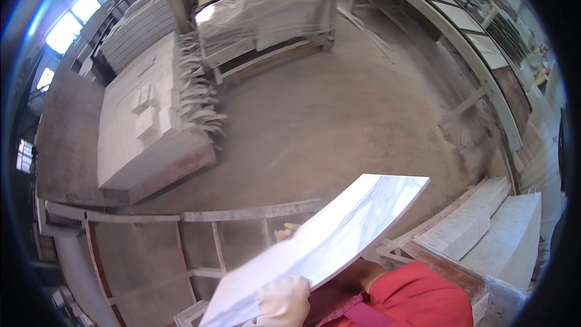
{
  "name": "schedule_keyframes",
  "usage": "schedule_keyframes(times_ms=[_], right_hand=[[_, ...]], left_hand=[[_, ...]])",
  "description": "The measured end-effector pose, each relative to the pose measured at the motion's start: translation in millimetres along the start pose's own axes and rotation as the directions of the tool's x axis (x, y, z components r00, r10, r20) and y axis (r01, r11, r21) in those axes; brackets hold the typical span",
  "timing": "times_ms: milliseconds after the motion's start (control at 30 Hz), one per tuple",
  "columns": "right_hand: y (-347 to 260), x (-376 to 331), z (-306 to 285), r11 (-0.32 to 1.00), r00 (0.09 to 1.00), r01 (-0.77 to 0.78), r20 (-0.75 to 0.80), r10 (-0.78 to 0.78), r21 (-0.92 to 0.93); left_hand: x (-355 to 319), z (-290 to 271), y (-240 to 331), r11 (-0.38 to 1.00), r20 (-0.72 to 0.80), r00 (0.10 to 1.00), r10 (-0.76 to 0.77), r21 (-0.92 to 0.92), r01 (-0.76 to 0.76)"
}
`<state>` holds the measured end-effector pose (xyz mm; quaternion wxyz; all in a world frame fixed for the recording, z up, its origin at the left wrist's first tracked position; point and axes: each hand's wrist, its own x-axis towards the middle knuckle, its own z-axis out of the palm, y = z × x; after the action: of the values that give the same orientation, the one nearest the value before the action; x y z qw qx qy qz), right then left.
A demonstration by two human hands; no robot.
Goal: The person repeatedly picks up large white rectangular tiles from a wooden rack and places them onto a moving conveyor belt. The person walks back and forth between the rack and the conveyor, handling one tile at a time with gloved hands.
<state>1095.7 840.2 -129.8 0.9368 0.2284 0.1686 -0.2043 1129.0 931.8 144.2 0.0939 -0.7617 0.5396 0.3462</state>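
A long white slab [339, 230] with grey-blue marbling is held tilted across the front of my body, its far end raised to the right. My left hand [284, 301], in a pale glove, is closed on the slab's near edge at the lower middle. From the red sleeve at the right, my right forearm passes behind the slab. Only the pale fingertips of my right hand [286, 231] show past the slab's far-left edge; the rest of that hand is hidden.
Below left stands a worn metal frame [242, 213] with crossbars. A pale stack [136, 121] with loose pieces on top is at left, a plastic-wrapped pallet load [266, 12] behind. Long pale blocks [466, 221] lie at right; a rail line [466, 45] carrying slabs curves above them.
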Motion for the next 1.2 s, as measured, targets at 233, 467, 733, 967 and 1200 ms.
schedule_keyframes(times_ms=[233, 467, 733, 967, 1200], right_hand=[[-90.0, -16.4, 22.9, 0.993, 0.992, 0.067, 0.096, -0.076, 0.098], [-149.0, -46.4, 27.8, 0.953, 0.959, 0.126, 0.211, -0.187, 0.274], [-192.5, -65.3, 29.6, 0.899, 0.882, 0.003, 0.423, -0.209, 0.439], [-268.6, -82.6, 34.4, 0.829, 0.860, -0.022, 0.434, -0.270, 0.559], [-352.7, -125.8, 44.8, 0.729, 0.811, -0.128, 0.494, -0.313, 0.672]], left_hand=[[28.9, -33.8, 10.2, 0.922, -0.696, 0.650, 0.304, 0.387, -0.017], [22.0, -61.1, 41.3, 0.777, -0.546, 0.751, 0.372, 0.626, 0.071], [61.3, -79.1, 72.3, 0.787, -0.472, 0.722, 0.506, 0.595, -0.163], [150.7, -84.1, 67.5, 0.798, -0.427, 0.680, 0.596, 0.406, -0.445], [243.6, -94.4, 126.1, 0.739, -0.425, 0.604, 0.674, 0.389, -0.550]])
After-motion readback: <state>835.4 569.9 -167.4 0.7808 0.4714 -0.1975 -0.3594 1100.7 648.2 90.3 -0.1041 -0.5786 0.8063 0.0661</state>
